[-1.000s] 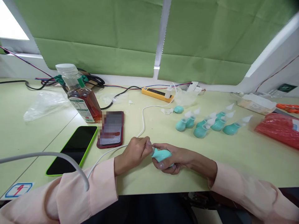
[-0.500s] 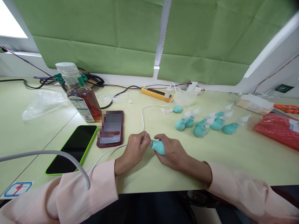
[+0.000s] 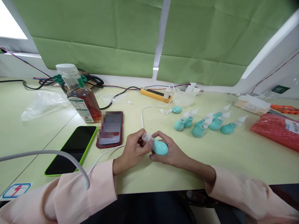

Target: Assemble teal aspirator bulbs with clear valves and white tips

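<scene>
1. Since the previous frame, the right hand has been shifting its grip, now exposing the teal bulb's round end; the clear tip is now showing.
2. Seven tipped bulbs are standing to the right; phones and a bottle are occupying the left. A white cable is passing behind the left hand.
3. The bottle's label is showing print too small to read; a red package is bearing a barcode label.
4. Near centre, the left hand is pinching the tip; the right is curling narrowly around the bulb.
</scene>
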